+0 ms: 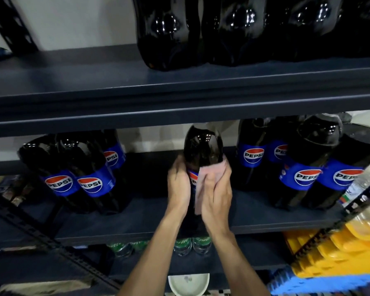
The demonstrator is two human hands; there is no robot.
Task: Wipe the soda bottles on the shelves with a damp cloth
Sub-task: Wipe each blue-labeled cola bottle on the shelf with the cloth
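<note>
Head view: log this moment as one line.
left hand: grips Pepsi bottle | right hand: holds pink cloth against it

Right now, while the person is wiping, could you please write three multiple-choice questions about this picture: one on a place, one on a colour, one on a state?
1. Where is the bottle being wiped?
A. On the top shelf.
B. At the middle shelf, between the left Pepsi bottles and the right Pepsi bottles.
C. On the floor.

2. What colour is the cloth?
A. Green.
B. Blue.
C. Pink.

3. What does the right hand do?
A. Holds the cloth against the bottle.
B. Hangs empty.
C. Holds a cap.

Answers: 1 B, Pepsi bottles stand on either side of it. 2 C, pink fabric shows above the fingers. 3 A, its fingers wrap the cloth on the label, while the left hand grips the other side.
</note>
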